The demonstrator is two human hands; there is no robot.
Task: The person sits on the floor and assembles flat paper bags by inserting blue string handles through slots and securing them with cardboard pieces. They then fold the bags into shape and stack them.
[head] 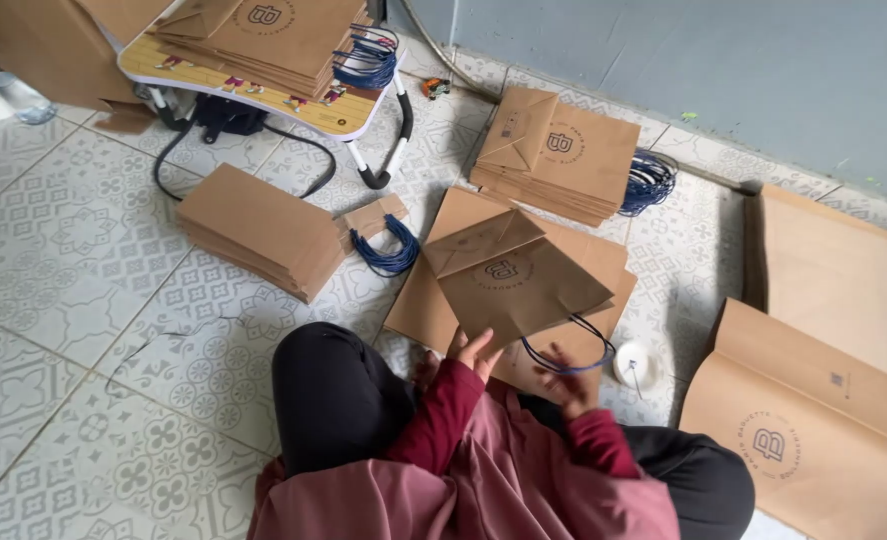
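— What are the hands doing?
— The left hand [474, 352] grips the near edge of a folded brown paper bag [514, 275]; the right hand [569, 380], blurred, pinches its blue cord handle [574, 350].
— And the bag?
— Just beyond the fingers, long axis slanting away over a flat stack of bags [434, 300] on the floor.

Patterned tile floor [74, 290] — grey-blue wall [724, 70]

The folded bag [524, 280] is matt brown kraft paper, creased, with a thin blue cord handle [569, 360]. The floor [74, 260] is smooth patterned ceramic tile with a faint sheen. The sleeves [444, 420] are soft maroon cloth.
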